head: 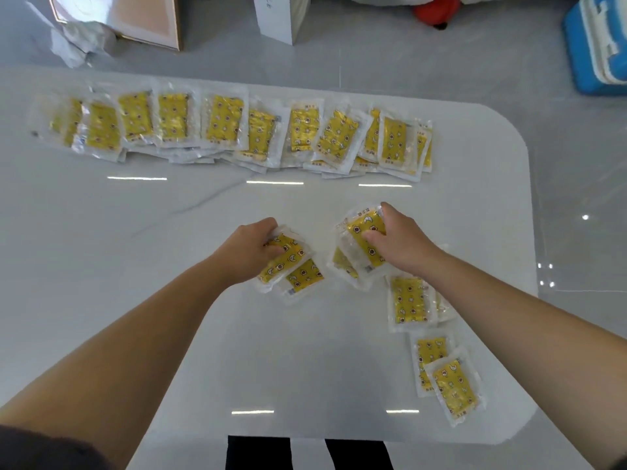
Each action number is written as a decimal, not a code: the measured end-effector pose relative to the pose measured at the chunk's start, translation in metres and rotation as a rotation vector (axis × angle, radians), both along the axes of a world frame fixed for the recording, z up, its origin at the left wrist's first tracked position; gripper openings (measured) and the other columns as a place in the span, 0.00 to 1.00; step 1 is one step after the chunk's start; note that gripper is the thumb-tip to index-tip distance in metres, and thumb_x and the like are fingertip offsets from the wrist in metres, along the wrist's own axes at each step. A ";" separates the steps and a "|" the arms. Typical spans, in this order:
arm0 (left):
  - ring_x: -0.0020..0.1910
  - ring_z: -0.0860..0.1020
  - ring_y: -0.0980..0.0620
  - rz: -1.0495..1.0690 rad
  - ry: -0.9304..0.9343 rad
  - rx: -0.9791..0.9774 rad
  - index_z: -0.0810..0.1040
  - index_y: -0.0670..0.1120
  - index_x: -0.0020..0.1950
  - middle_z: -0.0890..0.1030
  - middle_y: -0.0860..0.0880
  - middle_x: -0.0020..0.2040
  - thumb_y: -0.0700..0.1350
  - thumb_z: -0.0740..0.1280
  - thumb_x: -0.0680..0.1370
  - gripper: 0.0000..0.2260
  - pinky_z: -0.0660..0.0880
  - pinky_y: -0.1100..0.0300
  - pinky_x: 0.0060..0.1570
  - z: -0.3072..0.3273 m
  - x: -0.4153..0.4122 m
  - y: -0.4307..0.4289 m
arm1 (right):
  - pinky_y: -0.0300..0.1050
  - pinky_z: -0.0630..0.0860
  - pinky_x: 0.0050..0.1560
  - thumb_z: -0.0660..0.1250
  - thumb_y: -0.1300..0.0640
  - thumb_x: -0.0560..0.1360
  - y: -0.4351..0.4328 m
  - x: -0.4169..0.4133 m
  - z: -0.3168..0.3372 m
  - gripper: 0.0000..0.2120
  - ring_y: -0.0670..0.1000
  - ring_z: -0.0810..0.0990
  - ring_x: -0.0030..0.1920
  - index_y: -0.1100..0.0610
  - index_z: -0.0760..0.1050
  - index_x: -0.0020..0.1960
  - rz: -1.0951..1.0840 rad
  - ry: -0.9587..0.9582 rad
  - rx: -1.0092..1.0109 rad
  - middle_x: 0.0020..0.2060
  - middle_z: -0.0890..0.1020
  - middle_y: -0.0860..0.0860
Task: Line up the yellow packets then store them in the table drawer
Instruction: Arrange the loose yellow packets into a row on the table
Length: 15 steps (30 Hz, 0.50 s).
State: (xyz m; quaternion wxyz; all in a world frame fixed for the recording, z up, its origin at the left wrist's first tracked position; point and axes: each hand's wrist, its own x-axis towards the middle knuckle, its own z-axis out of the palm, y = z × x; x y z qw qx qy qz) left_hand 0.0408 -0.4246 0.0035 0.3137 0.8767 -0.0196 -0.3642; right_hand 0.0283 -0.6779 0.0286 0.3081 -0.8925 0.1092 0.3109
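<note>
Several yellow packets in clear wrappers lie in an overlapping row (234, 130) along the far side of the white table (135, 266). My left hand (249, 247) grips a yellow packet (286, 257) near the table's middle, with a second packet (303, 276) lying partly under it. My right hand (398, 237) pinches another packet (364, 232) that rests on one more packet (342, 262). Three loose packets lie nearer me on the right: one packet (409, 300) by my right forearm, and two overlapping packets (453, 385) near the table's corner. No drawer is in view.
The table's rounded right edge (531, 232) borders a grey floor. On the floor beyond stand a blue box (597, 45), a white box (278, 15), a framed panel (135, 18) and crumpled plastic (78, 42). A red object (437, 10) lies at the top.
</note>
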 end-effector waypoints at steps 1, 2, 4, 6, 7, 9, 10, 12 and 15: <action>0.38 0.73 0.51 -0.001 -0.017 0.002 0.67 0.49 0.41 0.75 0.49 0.40 0.43 0.66 0.79 0.10 0.68 0.60 0.33 0.001 0.014 0.011 | 0.50 0.71 0.54 0.60 0.54 0.81 0.010 0.015 0.001 0.23 0.58 0.75 0.59 0.59 0.61 0.73 -0.011 -0.025 -0.004 0.61 0.76 0.57; 0.37 0.73 0.51 -0.002 -0.035 0.005 0.66 0.49 0.40 0.74 0.49 0.39 0.42 0.65 0.78 0.11 0.68 0.60 0.33 0.001 0.030 0.021 | 0.50 0.72 0.54 0.60 0.54 0.81 0.018 0.030 0.000 0.23 0.58 0.76 0.58 0.59 0.61 0.72 -0.024 -0.056 -0.005 0.59 0.77 0.57; 0.37 0.72 0.50 -0.006 -0.070 0.010 0.65 0.50 0.39 0.73 0.49 0.38 0.42 0.65 0.78 0.12 0.67 0.60 0.32 0.000 0.066 0.040 | 0.52 0.73 0.54 0.60 0.54 0.81 0.037 0.063 -0.001 0.22 0.59 0.77 0.56 0.58 0.61 0.72 -0.037 -0.117 -0.023 0.55 0.77 0.56; 0.37 0.72 0.51 -0.026 -0.108 0.008 0.65 0.50 0.40 0.73 0.49 0.39 0.42 0.64 0.79 0.11 0.67 0.59 0.33 0.000 0.105 0.055 | 0.53 0.73 0.55 0.59 0.54 0.81 0.056 0.099 -0.003 0.24 0.59 0.76 0.57 0.58 0.59 0.74 -0.026 -0.157 -0.054 0.56 0.77 0.58; 0.37 0.72 0.52 -0.042 -0.124 0.004 0.65 0.50 0.41 0.73 0.50 0.39 0.42 0.64 0.79 0.10 0.67 0.59 0.33 -0.001 0.125 0.060 | 0.54 0.73 0.54 0.59 0.54 0.81 0.064 0.117 -0.005 0.24 0.60 0.76 0.56 0.58 0.58 0.74 -0.006 -0.169 -0.073 0.56 0.77 0.59; 0.36 0.72 0.51 -0.081 -0.161 -0.009 0.66 0.48 0.44 0.73 0.49 0.39 0.42 0.63 0.80 0.08 0.68 0.58 0.34 -0.002 0.163 0.067 | 0.50 0.72 0.44 0.59 0.54 0.81 0.078 0.152 -0.009 0.21 0.57 0.76 0.46 0.58 0.60 0.72 0.050 -0.187 -0.099 0.46 0.77 0.57; 0.37 0.72 0.49 -0.106 -0.179 -0.014 0.66 0.46 0.45 0.74 0.47 0.40 0.42 0.63 0.80 0.07 0.69 0.56 0.35 -0.002 0.181 0.068 | 0.48 0.69 0.37 0.60 0.55 0.81 0.084 0.170 -0.013 0.19 0.55 0.74 0.40 0.57 0.61 0.70 0.076 -0.201 -0.112 0.41 0.75 0.55; 0.38 0.73 0.46 -0.162 -0.212 -0.007 0.67 0.43 0.48 0.75 0.44 0.42 0.41 0.62 0.80 0.05 0.70 0.54 0.37 -0.006 0.216 0.068 | 0.46 0.66 0.33 0.60 0.55 0.81 0.094 0.202 -0.021 0.17 0.54 0.72 0.38 0.57 0.63 0.68 0.100 -0.221 -0.147 0.37 0.73 0.53; 0.38 0.73 0.47 -0.223 -0.264 0.049 0.66 0.44 0.50 0.75 0.44 0.44 0.42 0.61 0.81 0.04 0.70 0.54 0.35 -0.017 0.255 0.062 | 0.47 0.66 0.33 0.60 0.56 0.81 0.105 0.239 -0.034 0.14 0.56 0.73 0.39 0.57 0.64 0.65 0.136 -0.264 -0.207 0.37 0.73 0.53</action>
